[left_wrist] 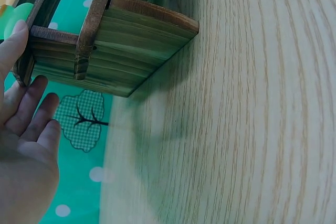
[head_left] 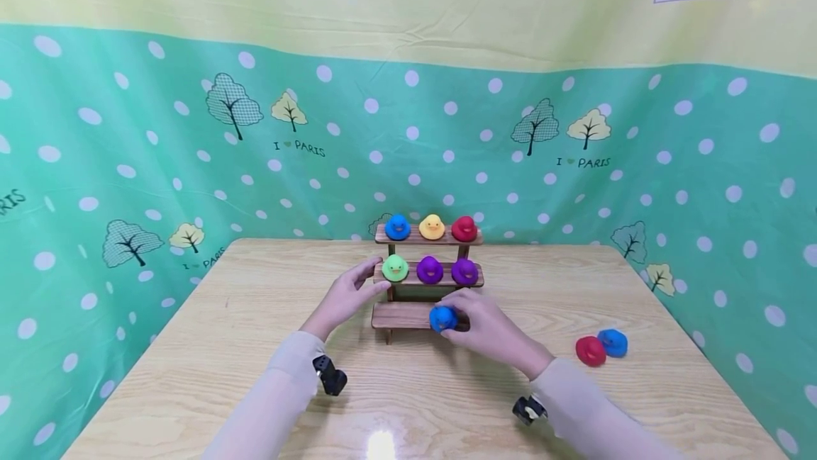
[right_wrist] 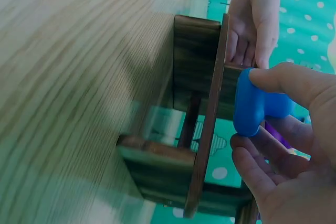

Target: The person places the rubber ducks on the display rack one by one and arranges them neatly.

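Observation:
A small three-tier wooden stand [head_left: 401, 315] faces me on the table. My right hand [head_left: 488, 325] pinches a blue rubber duck [head_left: 442, 318] between thumb and fingers, just above the bottom tier; a gap under the duck shows in the right wrist view. My left hand [head_left: 345, 297] holds the left end of the middle tier, thumb at the front and fingers [left_wrist: 34, 95] around the far side. The middle tier bears a green duck [head_left: 395, 268] and two purple ducks [head_left: 430, 270]. Along the top sit a blue duck [head_left: 398, 227], a yellow duck [head_left: 432, 227] and a red duck [head_left: 464, 229].
Right of the stand, a red duck [head_left: 590, 351] and another blue duck [head_left: 613, 342] lie close together on the wooden table [head_left: 255, 318]. A green and yellow patterned cloth [head_left: 357, 134] hangs behind the table and along its sides.

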`<state>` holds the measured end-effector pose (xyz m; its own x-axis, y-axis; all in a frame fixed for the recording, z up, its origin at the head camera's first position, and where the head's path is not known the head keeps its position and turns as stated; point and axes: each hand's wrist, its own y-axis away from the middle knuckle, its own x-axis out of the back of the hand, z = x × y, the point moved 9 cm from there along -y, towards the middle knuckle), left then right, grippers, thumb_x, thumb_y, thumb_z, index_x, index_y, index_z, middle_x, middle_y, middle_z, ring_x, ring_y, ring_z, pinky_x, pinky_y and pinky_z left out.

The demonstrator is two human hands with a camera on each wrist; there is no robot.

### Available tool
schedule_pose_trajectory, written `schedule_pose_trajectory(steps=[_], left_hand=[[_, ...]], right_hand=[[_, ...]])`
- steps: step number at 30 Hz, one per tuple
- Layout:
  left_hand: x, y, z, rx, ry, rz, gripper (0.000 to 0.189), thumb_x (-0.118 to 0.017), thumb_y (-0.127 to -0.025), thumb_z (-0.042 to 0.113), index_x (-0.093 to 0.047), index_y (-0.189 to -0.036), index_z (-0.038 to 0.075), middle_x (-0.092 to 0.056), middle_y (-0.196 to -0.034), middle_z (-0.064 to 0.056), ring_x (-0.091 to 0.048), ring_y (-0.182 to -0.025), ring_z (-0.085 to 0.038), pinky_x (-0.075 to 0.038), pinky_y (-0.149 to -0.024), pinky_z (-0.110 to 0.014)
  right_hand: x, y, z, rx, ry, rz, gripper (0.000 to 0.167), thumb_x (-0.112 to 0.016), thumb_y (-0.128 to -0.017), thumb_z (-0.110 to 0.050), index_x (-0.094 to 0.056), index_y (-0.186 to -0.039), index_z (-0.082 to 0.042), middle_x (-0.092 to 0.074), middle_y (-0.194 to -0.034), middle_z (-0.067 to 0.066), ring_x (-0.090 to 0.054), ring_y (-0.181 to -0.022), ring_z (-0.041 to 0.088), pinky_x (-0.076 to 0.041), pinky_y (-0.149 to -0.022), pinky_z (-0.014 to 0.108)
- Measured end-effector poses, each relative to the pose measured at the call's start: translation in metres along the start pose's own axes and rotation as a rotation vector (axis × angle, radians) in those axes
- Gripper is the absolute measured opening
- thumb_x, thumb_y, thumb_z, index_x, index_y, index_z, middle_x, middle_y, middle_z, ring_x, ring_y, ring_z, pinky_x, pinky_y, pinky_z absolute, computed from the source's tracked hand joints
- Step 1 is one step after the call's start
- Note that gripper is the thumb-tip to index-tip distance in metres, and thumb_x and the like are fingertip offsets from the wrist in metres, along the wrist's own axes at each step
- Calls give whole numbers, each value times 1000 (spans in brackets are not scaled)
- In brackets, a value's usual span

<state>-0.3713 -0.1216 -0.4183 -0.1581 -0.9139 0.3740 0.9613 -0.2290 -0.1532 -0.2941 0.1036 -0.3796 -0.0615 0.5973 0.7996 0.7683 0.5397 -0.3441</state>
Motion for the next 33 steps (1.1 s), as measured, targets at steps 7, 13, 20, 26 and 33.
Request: schedule_pose_trajectory(steps=[7, 13, 20, 26, 33], left_hand=[[0, 1, 1, 0, -4, -2, 72, -73, -92, 41, -46, -151, 9, -47, -150, -12, -41, -141, -28, -31, -118, -38], [0, 0, 0, -9, -11, -8, 74, -72, -92, 44, -46, -151, 10, -47, -151, -10, -41, -140, -28, -30, -118, -39], [1, -1, 0, -3, -22, -16, 73, -72, -92, 45, -45, -152, 11, -46, -152, -9, -40, -141, -28, -30, -118, -39], [0, 0, 4, -15, -27, -22, 72, -71, -94, 41, -44, -152, 8, -46, -151, -11, -41, -140, -29, -30, -118, -40], [-1, 0, 5, -39, 6, -23, 70, -72, -95, 33, -42, -151, 3, -45, -151, -18, -39, -141, -34, -28, -119, -44]], right_hand=[[-14, -13, -6, -7, -62, -17, 39, -81, -86, -14, -69, -122, -7, -63, -121, 3, -61, -109, 19, -55, -94, 39], [-30, -27, -11, 6, -109, -62, 41, -80, -87, -16, -68, -125, -6, -63, -123, 4, -62, -110, 18, -54, -95, 38], [-45, -42, -15, 9, -128, -97, 42, -79, -89, -19, -66, -128, -8, -63, -126, 3, -61, -114, 18, -53, -97, 36], [-55, -49, -14, -11, -164, -124, 45, -78, -90, -20, -64, -132, -10, -62, -128, 2, -59, -116, 17, -52, -100, 37], [-60, -52, -14, -16, -175, -143, 47, -76, -91, -19, -62, -136, -12, -63, -128, 1, -59, -115, 15, -52, -99, 36]])
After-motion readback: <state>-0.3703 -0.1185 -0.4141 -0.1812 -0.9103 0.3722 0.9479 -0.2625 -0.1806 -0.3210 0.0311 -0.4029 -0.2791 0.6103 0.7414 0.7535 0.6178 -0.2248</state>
